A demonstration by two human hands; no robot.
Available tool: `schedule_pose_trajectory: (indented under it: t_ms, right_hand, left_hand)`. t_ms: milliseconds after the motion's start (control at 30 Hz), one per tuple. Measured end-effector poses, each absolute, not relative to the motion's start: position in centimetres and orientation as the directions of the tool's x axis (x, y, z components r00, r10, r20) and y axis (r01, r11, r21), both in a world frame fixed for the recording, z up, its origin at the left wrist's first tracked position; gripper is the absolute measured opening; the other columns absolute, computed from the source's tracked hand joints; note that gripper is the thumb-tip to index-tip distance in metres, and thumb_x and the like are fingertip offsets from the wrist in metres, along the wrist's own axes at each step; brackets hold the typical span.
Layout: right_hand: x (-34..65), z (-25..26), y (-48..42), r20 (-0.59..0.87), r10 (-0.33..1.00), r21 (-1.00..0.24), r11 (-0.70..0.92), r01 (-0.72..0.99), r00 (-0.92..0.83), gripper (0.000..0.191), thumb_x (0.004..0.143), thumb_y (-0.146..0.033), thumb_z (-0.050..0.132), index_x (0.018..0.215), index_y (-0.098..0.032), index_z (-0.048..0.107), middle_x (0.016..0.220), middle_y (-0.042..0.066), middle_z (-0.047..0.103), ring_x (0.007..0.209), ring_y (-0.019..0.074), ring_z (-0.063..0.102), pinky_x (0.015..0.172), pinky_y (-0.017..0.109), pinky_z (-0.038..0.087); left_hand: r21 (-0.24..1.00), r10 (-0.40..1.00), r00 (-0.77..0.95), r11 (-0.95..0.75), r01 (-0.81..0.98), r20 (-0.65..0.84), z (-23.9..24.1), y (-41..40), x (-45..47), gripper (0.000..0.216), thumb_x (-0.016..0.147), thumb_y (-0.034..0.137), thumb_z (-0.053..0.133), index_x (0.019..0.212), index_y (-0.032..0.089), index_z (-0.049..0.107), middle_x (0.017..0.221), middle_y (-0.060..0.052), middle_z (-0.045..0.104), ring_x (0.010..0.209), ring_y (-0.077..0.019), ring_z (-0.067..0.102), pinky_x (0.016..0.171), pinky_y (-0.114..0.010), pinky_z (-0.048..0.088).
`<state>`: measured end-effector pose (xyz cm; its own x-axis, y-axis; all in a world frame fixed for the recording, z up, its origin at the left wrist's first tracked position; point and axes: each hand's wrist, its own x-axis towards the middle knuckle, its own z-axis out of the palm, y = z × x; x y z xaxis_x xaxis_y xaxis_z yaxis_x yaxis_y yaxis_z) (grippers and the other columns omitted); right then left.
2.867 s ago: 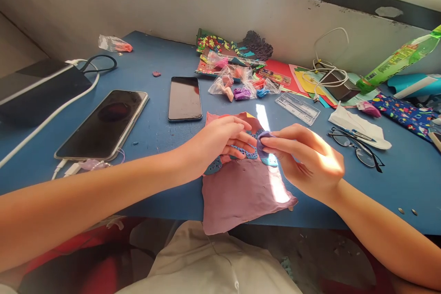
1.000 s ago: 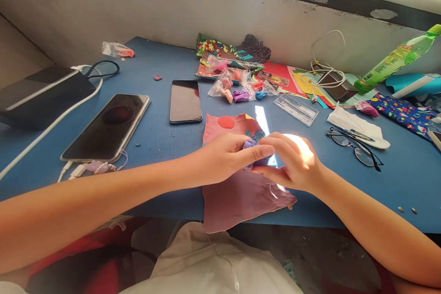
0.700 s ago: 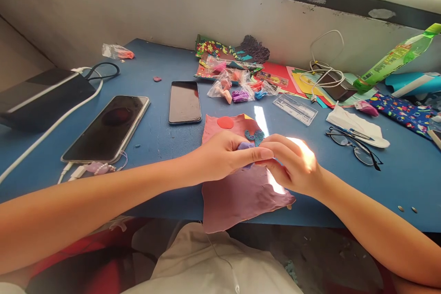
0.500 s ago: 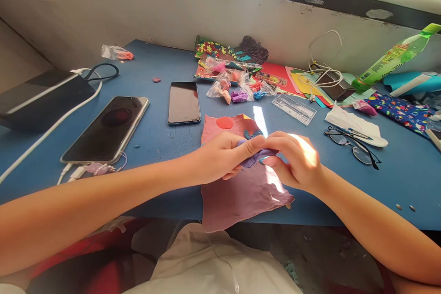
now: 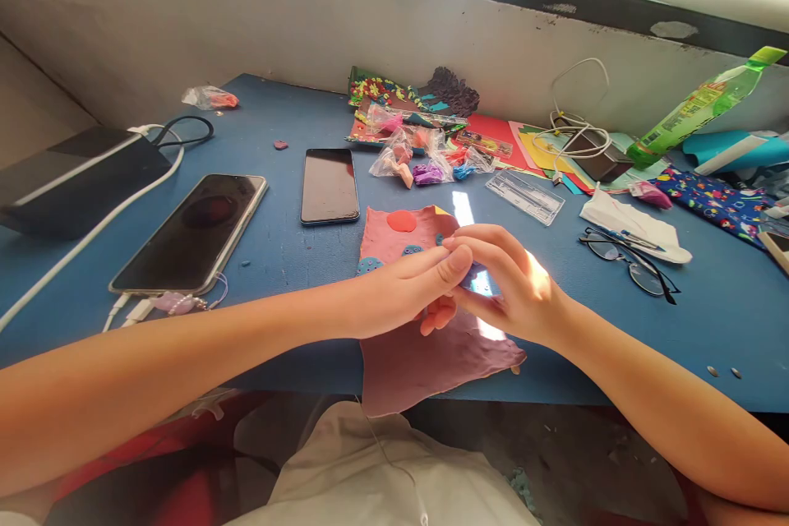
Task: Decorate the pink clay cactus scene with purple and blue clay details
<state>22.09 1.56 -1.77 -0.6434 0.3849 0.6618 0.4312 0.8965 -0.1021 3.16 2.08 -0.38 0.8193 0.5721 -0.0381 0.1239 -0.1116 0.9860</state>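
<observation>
A flat pink-mauve sheet of clay [image 5: 425, 357] lies at the front edge of the blue table [image 5: 277, 238], partly hanging over it. A red clay disc [image 5: 402, 220] and small blue dotted pieces [image 5: 370, 265] sit on its far part. My left hand [image 5: 403, 292] and my right hand [image 5: 509, 283] meet above the sheet. Both pinch a small purple-blue lump of clay [image 5: 474, 278], mostly hidden between the fingers.
Two dark phones [image 5: 191, 232] [image 5: 329, 185] lie to the left, beside a black box with cables [image 5: 74, 177]. Small bags of coloured clay [image 5: 425, 160], a clear plastic case [image 5: 525, 196], glasses [image 5: 629, 263], coloured paper, a charger and a green bottle [image 5: 703, 107] crowd the back right.
The right hand held a purple clay piece apart from the left at first. The hands then came together, stretched the lump between them, and now press it tight. The camera tilted slightly.
</observation>
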Motion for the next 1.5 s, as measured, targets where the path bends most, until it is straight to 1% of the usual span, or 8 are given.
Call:
schedule_pose_trajectory:
  t_ms: [200, 300, 367, 433, 500, 567, 1100, 1500]
  right_hand:
    - [22.3, -1.7, 1.6, 0.625, 0.391, -0.098, 0.898, 0.429, -0.675, 0.036, 0.087, -0.014, 0.056, 0.122, -0.014, 0.045, 0.112, 0.015, 0.059, 0.105, 0.0208, 0.059, 0.083, 0.037, 0.057]
    - [22.4, -1.6, 1.6, 0.650, 0.335, -0.028, 0.908, 0.418, -0.682, 0.033, 0.086, -0.013, 0.057, 0.119, -0.013, 0.049, 0.107, 0.015, 0.062, 0.098, 0.0208, 0.062, 0.077, 0.037, 0.057]
    - [22.3, -1.5, 1.5, 0.687, 0.294, 0.027, 0.904, 0.427, -0.665, 0.032, 0.085, -0.011, 0.056, 0.116, -0.014, 0.051, 0.106, 0.015, 0.063, 0.095, 0.0218, 0.062, 0.076, 0.039, 0.057]
    - [22.3, -1.2, 1.5, 0.729, 0.274, 0.084, 0.874, 0.479, -0.628, 0.030, 0.081, -0.004, 0.053, 0.109, -0.016, 0.054, 0.101, 0.013, 0.064, 0.090, 0.0218, 0.061, 0.073, 0.039, 0.056]
    - [22.1, -1.0, 1.4, 0.759, 0.285, 0.114, 0.827, 0.550, -0.585, 0.030, 0.077, 0.001, 0.050, 0.099, -0.018, 0.055, 0.090, 0.009, 0.064, 0.082, 0.0198, 0.060, 0.070, 0.037, 0.054]
    - [22.0, -0.9, 1.3, 0.765, 0.305, 0.113, 0.803, 0.585, -0.567, 0.029, 0.075, 0.004, 0.049, 0.091, -0.020, 0.054, 0.080, 0.005, 0.062, 0.071, 0.0170, 0.057, 0.064, 0.032, 0.051]
    - [22.4, -1.7, 1.1, 0.607, 0.350, 0.121, 0.846, 0.518, -0.714, 0.026, 0.062, 0.003, 0.039, 0.068, -0.022, 0.043, 0.063, -0.002, 0.046, 0.052, 0.0110, 0.041, 0.047, 0.022, 0.033]
    - [21.8, -1.7, 1.0, 0.505, 0.302, 0.105, 0.908, 0.405, -0.808, 0.022, 0.075, -0.006, 0.040, 0.059, -0.022, 0.039, 0.053, -0.003, 0.036, 0.049, 0.0126, 0.029, 0.042, 0.025, 0.024]
  left_hand:
    - [0.979, 0.586, 0.810, -0.166, 0.122, -0.002, -0.7, 2.3, 3.4, 0.060, 0.092, 0.064, 0.024, 0.073, 0.015, 0.054, 0.067, -0.001, 0.058, 0.060, -0.0095, 0.054, 0.052, -0.021, 0.040]
    - [0.910, 0.595, 0.803, -0.344, 0.234, 0.018, -0.7, 2.2, 3.3, 0.063, 0.094, 0.060, 0.018, 0.064, 0.015, 0.051, 0.059, -0.001, 0.057, 0.057, -0.0097, 0.054, 0.050, -0.021, 0.039]
    - [0.720, 0.601, 0.788, -0.606, 0.338, 0.136, -1.0, 2.3, 3.3, 0.061, 0.095, 0.058, 0.019, 0.066, 0.015, 0.052, 0.058, -0.002, 0.058, 0.051, -0.0107, 0.052, 0.046, -0.023, 0.034]
    - [0.332, 0.521, 0.793, -0.844, 0.422, 0.316, -1.6, 2.3, 3.2, 0.055, 0.095, 0.053, 0.025, 0.074, 0.014, 0.057, 0.058, -0.004, 0.060, 0.049, -0.0132, 0.051, 0.044, -0.026, 0.029]
    - [-0.038, 0.372, 0.826, -0.903, 0.427, 0.424, -2.0, 2.2, 3.2, 0.046, 0.095, 0.040, 0.031, 0.073, 0.013, 0.060, 0.057, -0.005, 0.060, 0.050, -0.0157, 0.052, 0.046, -0.029, 0.028]
    - [-0.177, 0.280, 0.845, -0.902, 0.395, 0.456, -2.2, 2.0, 3.1, 0.038, 0.093, 0.028, 0.033, 0.070, 0.015, 0.059, 0.054, -0.002, 0.058, 0.047, -0.0150, 0.050, 0.045, -0.030, 0.028]
    - [-0.295, 0.071, 0.801, -0.907, 0.300, 0.594, -2.6, 2.6, 3.4, 0.046, 0.092, 0.029, 0.034, 0.051, 0.018, 0.050, 0.043, 0.001, 0.049, 0.039, -0.0115, 0.044, 0.042, -0.028, 0.025]
    - [-0.138, 0.125, 0.854, -0.965, 0.223, 0.504, -1.1, 1.1, 3.6, 0.046, 0.087, 0.028, 0.037, 0.042, 0.019, 0.033, 0.039, 0.005, 0.022, 0.034, -0.0091, 0.021, 0.037, -0.025, 0.016]
